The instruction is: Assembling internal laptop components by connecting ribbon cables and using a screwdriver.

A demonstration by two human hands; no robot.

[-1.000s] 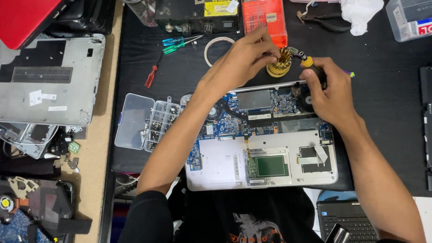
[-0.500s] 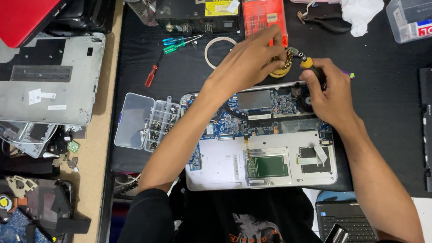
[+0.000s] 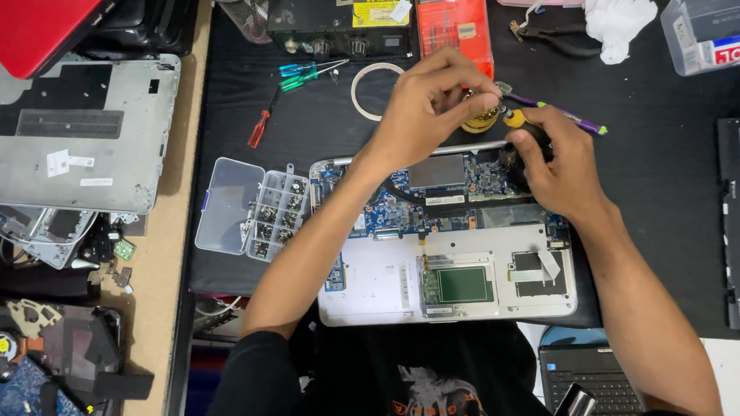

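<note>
Left hand (image 3: 429,102) pinches a brass part (image 3: 480,121) beyond the opened laptop's (image 3: 450,278) far edge; right hand (image 3: 563,162) grips a yellow-tipped tool (image 3: 515,117) just right of it.

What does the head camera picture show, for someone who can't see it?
Two bare hands, left hand and right hand, meet over an opened silver laptop with blue circuit board on a black mat. A clear plastic screw box sits beside it.

Red screwdriver (image 3: 259,128) — clear screw box (image 3: 253,210)
</note>
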